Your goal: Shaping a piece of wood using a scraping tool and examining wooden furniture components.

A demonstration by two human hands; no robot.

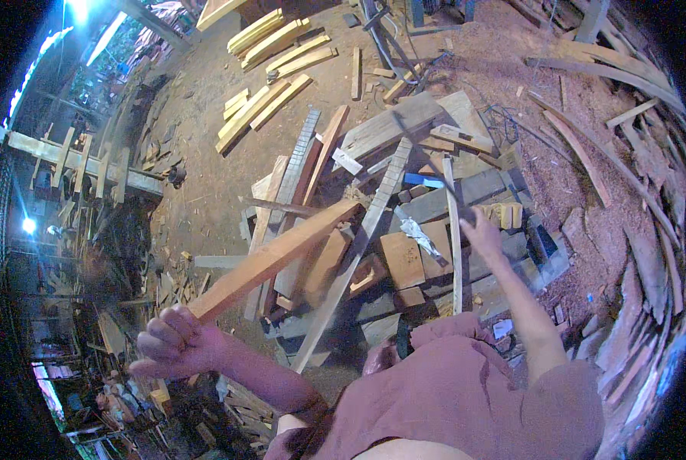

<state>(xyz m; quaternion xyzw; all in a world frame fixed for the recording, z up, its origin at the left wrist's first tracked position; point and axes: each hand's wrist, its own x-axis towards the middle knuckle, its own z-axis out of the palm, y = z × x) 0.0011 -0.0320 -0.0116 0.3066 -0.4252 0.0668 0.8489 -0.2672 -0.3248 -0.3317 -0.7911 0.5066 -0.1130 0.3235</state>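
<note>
My left hand (170,341) is closed round the near end of a reddish-brown wooden beam (274,257), which slants up and to the right, its far end over the pile of boards. My right hand (481,232) is at the right of the pile, fingers closed at the lower end of a dark thin bar (429,157). That bar is blurred, so its exact kind does not show. Close to the right hand are an upright pale wooden strip (455,257) and a small stack of yellowish blocks (506,215). A blue object (423,181) lies to its upper left.
Long marked strips (389,180) and a crumpled white-blue wrapper (420,235) rest on the pile. Yellow planks (259,111) lie on the dirt floor farther off. Wood offcuts (634,253) heap up at the right, and a wooden rail (82,161) runs along the left.
</note>
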